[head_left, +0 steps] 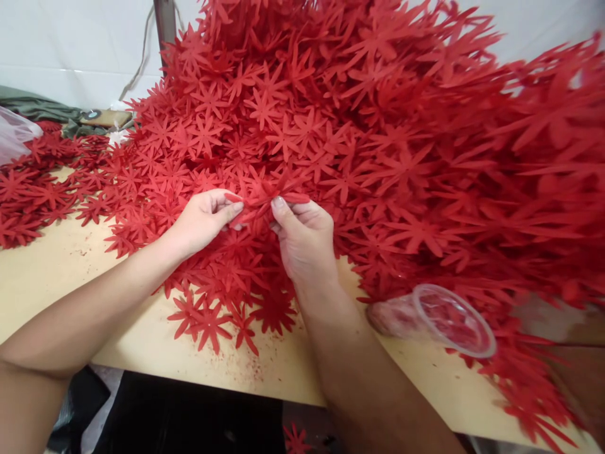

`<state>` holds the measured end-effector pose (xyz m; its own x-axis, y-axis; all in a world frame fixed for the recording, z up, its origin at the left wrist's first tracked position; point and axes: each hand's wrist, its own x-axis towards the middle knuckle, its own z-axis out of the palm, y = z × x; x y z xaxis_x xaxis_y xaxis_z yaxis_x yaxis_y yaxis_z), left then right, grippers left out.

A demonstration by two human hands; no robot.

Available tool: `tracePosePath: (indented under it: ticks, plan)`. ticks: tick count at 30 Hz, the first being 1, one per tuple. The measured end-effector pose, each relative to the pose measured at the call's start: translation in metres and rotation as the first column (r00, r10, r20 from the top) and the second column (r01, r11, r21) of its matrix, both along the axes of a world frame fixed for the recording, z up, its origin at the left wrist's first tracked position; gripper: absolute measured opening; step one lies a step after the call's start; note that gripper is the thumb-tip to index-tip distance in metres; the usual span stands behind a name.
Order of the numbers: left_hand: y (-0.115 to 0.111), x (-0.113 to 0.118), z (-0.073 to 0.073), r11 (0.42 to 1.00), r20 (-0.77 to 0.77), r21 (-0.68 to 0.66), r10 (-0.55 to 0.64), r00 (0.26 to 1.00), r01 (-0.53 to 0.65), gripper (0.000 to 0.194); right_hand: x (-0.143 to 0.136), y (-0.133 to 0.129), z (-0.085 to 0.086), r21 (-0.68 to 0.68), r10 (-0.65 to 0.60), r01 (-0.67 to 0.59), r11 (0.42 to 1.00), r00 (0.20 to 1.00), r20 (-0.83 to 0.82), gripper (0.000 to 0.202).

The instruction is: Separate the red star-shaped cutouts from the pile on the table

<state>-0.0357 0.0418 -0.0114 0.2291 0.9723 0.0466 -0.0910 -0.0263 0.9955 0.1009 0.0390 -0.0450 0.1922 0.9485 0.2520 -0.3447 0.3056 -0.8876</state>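
Note:
Between my two hands is a red fabric flower piece (pixel 259 203) with long narrow petals, held just above the front of a big heap of like pieces (pixel 302 135). My left hand (pixel 210 214) pinches a petal at its left side between thumb and fingers. Near the flower's middle, my right hand (pixel 305 230) grips it with the thumb on top, and one petal sticks out over the curled fingers. Part of the flower is covered by the fingers and blends into the red heap behind it.
A clear plastic cup (pixel 454 320) lies on its side at the right, with red bits showing in it. The pale tabletop (pixel 61 277) carries loose flower pieces and red crumbs. At the far left are a plastic bag (pixel 16 135) and a phone-like object (pixel 104 118) on dark cloth.

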Motion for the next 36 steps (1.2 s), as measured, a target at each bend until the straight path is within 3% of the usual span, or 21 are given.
tracePosePath:
  ticks: [4, 8, 13, 15, 19, 22, 26, 29, 33, 36]
  plan:
    - [0.006, -0.005, -0.001, 0.988, -0.021, 0.089, 0.125, 0.992, -0.122, 0.013, 0.008, 0.005, -0.004, 0.067, -0.095, 0.093, 0.993, 0.995, 0.021, 0.020]
    - [0.015, -0.016, -0.007, 0.960, -0.083, 0.189, 0.226, 0.971, -0.207, 0.015, 0.020, 0.013, -0.010, 0.048, -0.172, 0.170, 0.984, 0.984, 0.040, 0.025]
    - [0.012, -0.024, -0.005, 0.830, -0.306, 0.493, 0.448, 0.840, -0.262, 0.034, 0.008, 0.006, -0.006, 0.067, -0.091, 0.090, 0.994, 0.996, 0.014, 0.028]
    - [0.004, -0.020, -0.002, 0.820, -0.310, 0.537, 0.411, 0.857, -0.199, 0.031, 0.000, 0.000, -0.004, 0.094, -0.042, 0.038, 0.995, 0.998, 0.042, 0.027]
    - [-0.011, -0.006, -0.001, 0.926, -0.237, 0.370, 0.019, 0.971, 0.072, 0.033, -0.005, -0.005, -0.004, 0.156, 0.029, -0.050, 0.986, 0.991, 0.132, 0.021]
    - [-0.012, 0.001, -0.007, 0.960, -0.088, 0.253, -0.101, 0.991, 0.120, 0.041, -0.005, -0.006, -0.006, 0.191, 0.040, -0.079, 0.978, 0.979, 0.198, 0.020]
    - [-0.005, 0.002, -0.012, 0.980, -0.017, 0.177, -0.090, 0.996, 0.091, 0.029, -0.007, -0.006, -0.009, 0.196, -0.022, -0.026, 0.980, 0.971, 0.239, 0.023]
    - [-0.001, 0.000, -0.013, 0.991, 0.015, 0.133, -0.010, 1.000, 0.008, 0.014, -0.007, -0.006, -0.009, 0.184, -0.018, -0.012, 0.983, 0.986, 0.164, 0.019]
    - [0.001, -0.002, -0.013, 0.984, 0.006, 0.117, 0.135, 0.991, -0.135, 0.019, 0.004, 0.001, -0.007, 0.127, -0.017, 0.025, 0.992, 0.998, -0.063, 0.015]
    - [0.002, -0.003, -0.010, 0.984, -0.007, 0.114, 0.142, 0.990, -0.140, 0.027, 0.012, 0.003, -0.004, 0.080, -0.006, 0.017, 0.997, 0.991, -0.135, 0.019]
